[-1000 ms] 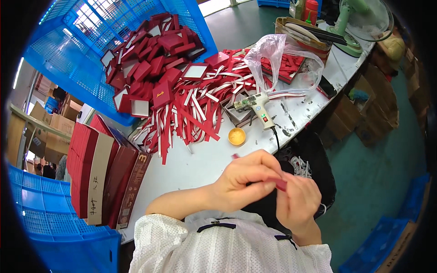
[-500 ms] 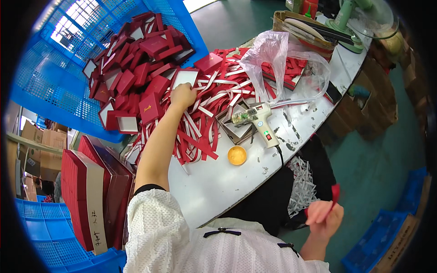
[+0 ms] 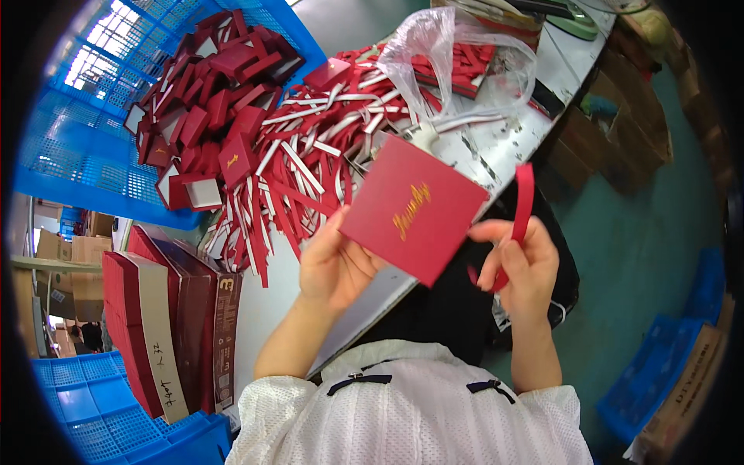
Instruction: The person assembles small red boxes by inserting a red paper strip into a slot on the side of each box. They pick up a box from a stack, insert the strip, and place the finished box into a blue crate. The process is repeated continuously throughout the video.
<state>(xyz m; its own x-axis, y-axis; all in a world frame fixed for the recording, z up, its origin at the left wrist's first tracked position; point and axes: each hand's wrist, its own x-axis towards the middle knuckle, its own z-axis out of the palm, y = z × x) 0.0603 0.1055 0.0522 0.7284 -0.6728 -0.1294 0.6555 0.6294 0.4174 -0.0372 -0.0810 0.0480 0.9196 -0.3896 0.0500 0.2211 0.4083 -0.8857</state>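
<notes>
A square red box lid with gold lettering is held up before me. My left hand grips it by its left corner, the thumb along its edge. In my right hand a red ribbon strip is pinched, one end standing up and the other curling below the fingers. That hand is beside the lid's right corner, its fingertip at or very near the edge. Behind the lid, the glue gun is mostly hidden. Many red and white ribbon strips lie heaped on the table.
A blue crate at the far left holds many small red boxes. Stacked red sheets or boards stand at the left. A clear plastic bag rests on the white table. Blue crates sit on the floor at right.
My left hand has taken a red lid from the pile by the crate and brought it close to me. My right hand has risen toward it with the ribbon strip. The view has shifted.
</notes>
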